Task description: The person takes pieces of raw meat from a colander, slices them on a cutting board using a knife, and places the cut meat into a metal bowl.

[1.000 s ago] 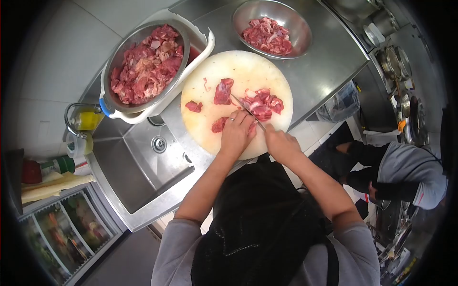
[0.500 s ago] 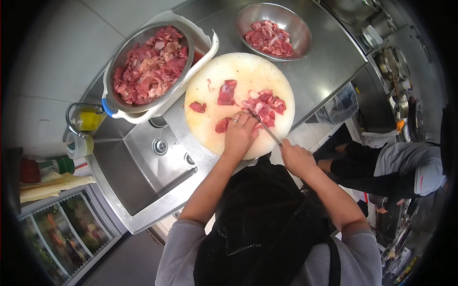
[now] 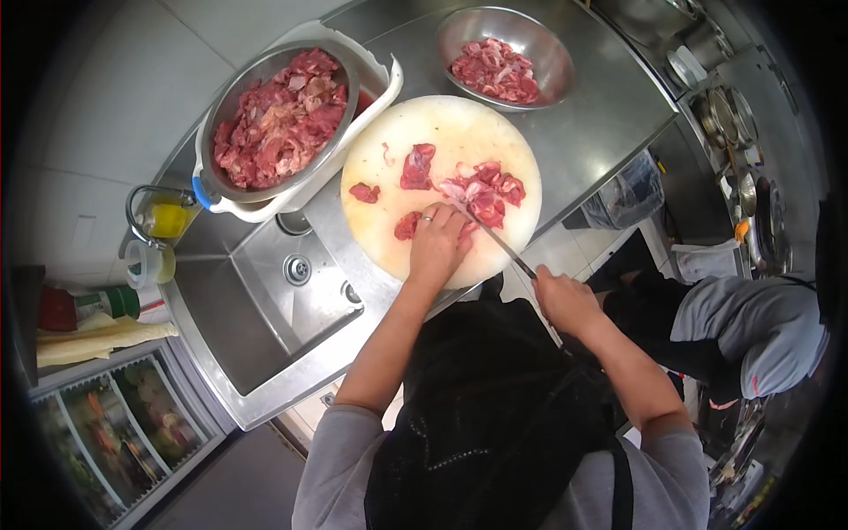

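On the round white cutting board (image 3: 389, 146), my left hand (image 3: 435, 247) presses down with bunched fingers on a piece of meat (image 3: 465, 231), mostly hidden under them. My right hand (image 3: 565, 299) grips the handle of a knife (image 3: 505, 247); its blade reaches up-left over the board, the tip beside my left fingertips. Cut meat (image 3: 488, 194) lies in a pile just right of the blade tip. A larger chunk (image 3: 418, 166), a small scrap (image 3: 364, 193) and another piece (image 3: 407, 225) beside my left hand rest apart on the board.
A metal bowl heaped with meat (image 3: 283, 124) sits in a white tub (image 3: 395, 79) at upper left. Another metal bowl (image 3: 555, 66) with cut meat stands beyond the board. The sink (image 3: 256, 309) is left. A co-worker (image 3: 751, 327) bends at the right, near pans.
The knife and my right hand have moved to the right and down, drawing the blade back across the meat. My left hand stays on the meat. The co-worker's body has shifted.
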Tool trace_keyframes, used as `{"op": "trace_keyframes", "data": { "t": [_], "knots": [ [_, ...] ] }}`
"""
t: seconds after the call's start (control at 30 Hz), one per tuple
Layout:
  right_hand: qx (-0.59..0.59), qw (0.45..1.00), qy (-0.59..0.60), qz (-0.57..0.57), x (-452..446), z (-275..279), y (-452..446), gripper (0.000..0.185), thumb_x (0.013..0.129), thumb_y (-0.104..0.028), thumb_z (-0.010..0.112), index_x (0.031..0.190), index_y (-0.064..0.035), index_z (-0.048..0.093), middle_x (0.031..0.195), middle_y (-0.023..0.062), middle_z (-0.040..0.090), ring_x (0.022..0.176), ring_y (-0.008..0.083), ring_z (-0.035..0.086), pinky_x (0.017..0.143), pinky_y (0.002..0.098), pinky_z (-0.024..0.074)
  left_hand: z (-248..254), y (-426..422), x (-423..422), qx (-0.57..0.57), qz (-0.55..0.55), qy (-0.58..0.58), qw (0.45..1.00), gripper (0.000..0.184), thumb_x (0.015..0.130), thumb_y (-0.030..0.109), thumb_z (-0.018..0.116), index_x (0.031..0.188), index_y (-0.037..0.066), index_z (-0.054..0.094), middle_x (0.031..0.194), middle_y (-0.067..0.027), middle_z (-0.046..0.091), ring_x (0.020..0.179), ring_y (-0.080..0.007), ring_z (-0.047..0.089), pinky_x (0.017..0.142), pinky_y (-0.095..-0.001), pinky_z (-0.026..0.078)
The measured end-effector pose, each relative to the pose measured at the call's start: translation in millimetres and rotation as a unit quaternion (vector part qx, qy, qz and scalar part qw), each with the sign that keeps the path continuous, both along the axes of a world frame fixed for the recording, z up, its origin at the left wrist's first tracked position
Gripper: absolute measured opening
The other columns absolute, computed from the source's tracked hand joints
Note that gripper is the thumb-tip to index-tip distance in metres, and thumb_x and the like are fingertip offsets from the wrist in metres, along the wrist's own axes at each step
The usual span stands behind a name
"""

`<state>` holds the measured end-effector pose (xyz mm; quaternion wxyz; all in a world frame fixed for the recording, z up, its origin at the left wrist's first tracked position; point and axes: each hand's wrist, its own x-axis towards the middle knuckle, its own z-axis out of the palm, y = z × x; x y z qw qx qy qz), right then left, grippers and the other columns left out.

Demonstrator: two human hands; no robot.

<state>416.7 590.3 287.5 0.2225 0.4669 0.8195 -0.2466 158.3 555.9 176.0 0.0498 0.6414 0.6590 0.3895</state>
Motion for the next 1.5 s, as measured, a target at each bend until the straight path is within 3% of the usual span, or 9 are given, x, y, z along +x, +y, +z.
{"op": "trace_keyframes", "data": {
  "t": [0.2, 0.37, 0.5, 0.8, 0.87, 1.0, 1.13, 1.4, 1.5],
  "knots": [
    [0.028, 0.998, 0.055, 0.028, -17, -11, 30, 0.029, 0.115, -0.031, 0.051, 0.121, -0.0048, 0.061, 0.102, 0.0299, 0.077, 0.1, 0.0518, 0.076, 0.091, 0.0647, 0.0575, 5, -12, -5, -0.029, -0.06, -0.031, 0.997, 0.027, 0.085, 0.01, 0.085, 0.109, 0.004, 0.072, 0.119, -0.0152, 0.068, 0.124, -0.039, 0.062, 0.106, -0.0485, 0.051],
    [0.086, 0.992, 0.076, 0.046, -4, -16, 60, 0.029, 0.115, -0.032, 0.051, 0.118, -0.0056, 0.063, 0.096, 0.0264, 0.077, 0.096, 0.0502, 0.076, 0.091, 0.0636, 0.0579, 33, -26, 14, -0.022, 0.111, 0.073, 0.991, 0.084, 0.089, 0.03, 0.09, 0.155, 0.001, 0.048, 0.147, -0.0236, 0.056, 0.136, -0.046, 0.054, 0.115, -0.0542, 0.045],
    [0.098, 0.988, 0.114, 0.034, -2, -9, 57, 0.029, 0.115, -0.032, 0.052, 0.116, -0.0053, 0.063, 0.09, 0.0236, 0.077, 0.09, 0.0493, 0.076, 0.087, 0.0628, 0.0584, 42, -32, 8, -0.096, 0.168, 0.111, 0.975, 0.105, 0.088, 0.039, 0.092, 0.165, -0.001, 0.033, 0.153, -0.0258, 0.052, 0.138, -0.0486, 0.051, 0.119, -0.0564, 0.041],
    [0.052, 0.983, 0.172, -0.03, 13, 12, 53, 0.033, 0.116, -0.038, 0.054, 0.123, -0.0069, 0.061, 0.09, 0.03, 0.073, 0.091, 0.0543, 0.071, 0.083, 0.0648, 0.0556, 16, -18, 0, -0.058, 0.039, -0.035, 0.997, 0.073, 0.085, 0.019, 0.093, 0.146, 0.002, 0.055, 0.13, -0.0192, 0.061, 0.124, -0.041, 0.061, 0.103, -0.0472, 0.054],
    [0.054, 0.983, 0.17, -0.032, 13, 10, 54, 0.034, 0.116, -0.038, 0.053, 0.123, -0.0059, 0.062, 0.089, 0.0282, 0.074, 0.09, 0.0532, 0.072, 0.083, 0.0641, 0.056, 15, -13, 1, -0.164, 0.009, -0.057, 0.985, 0.06, 0.084, 0.019, 0.093, 0.134, 0.0, 0.064, 0.132, -0.0215, 0.059, 0.123, -0.0415, 0.061, 0.1, -0.0465, 0.055],
    [0.038, 0.982, 0.176, -0.064, 22, 14, 57, 0.036, 0.116, -0.039, 0.054, 0.127, -0.0059, 0.063, 0.093, 0.0293, 0.074, 0.093, 0.0538, 0.072, 0.084, 0.0636, 0.0558, 31, -16, -17, -0.067, 0.049, -0.174, 0.981, 0.072, 0.078, 0.027, 0.098, 0.136, 0.0, 0.064, 0.13, -0.0196, 0.064, 0.116, -0.0398, 0.065, 0.106, -0.0478, 0.052],
    [0.02, 0.98, 0.183, -0.078, 32, 4, 57, 0.037, 0.115, -0.04, 0.054, 0.129, -0.0065, 0.062, 0.095, 0.031, 0.074, 0.095, 0.055, 0.071, 0.084, 0.0639, 0.0554, 47, 6, -30, -0.206, -0.025, -0.116, 0.971, 0.08, 0.079, 0.033, 0.098, 0.144, 0.002, 0.064, 0.124, -0.0197, 0.073, 0.115, -0.0389, 0.067, 0.106, -0.047, 0.052],
    [-0.004, 0.977, 0.198, -0.083, 36, 8, 43, 0.031, 0.114, -0.037, 0.057, 0.121, -0.0068, 0.06, 0.089, 0.0308, 0.073, 0.089, 0.0555, 0.071, 0.079, 0.066, 0.0531, 44, -12, -7, -0.176, 0.054, -0.166, 0.969, 0.068, 0.081, 0.03, 0.097, 0.137, 0.006, 0.067, 0.125, -0.0214, 0.071, 0.115, -0.0418, 0.066, 0.099, -0.0475, 0.055],
    [-0.013, 0.975, 0.219, -0.029, 42, -4, 24, 0.03, 0.115, -0.036, 0.056, 0.118, -0.006, 0.06, 0.086, 0.0292, 0.073, 0.086, 0.0561, 0.071, 0.078, 0.0657, 0.0549, 35, -34, -1, -0.098, 0.058, -0.061, 0.992, 0.057, 0.082, 0.023, 0.096, 0.126, 0.002, 0.067, 0.12, -0.0163, 0.071, 0.114, -0.0398, 0.064, 0.098, -0.0489, 0.052]
  ]
}}
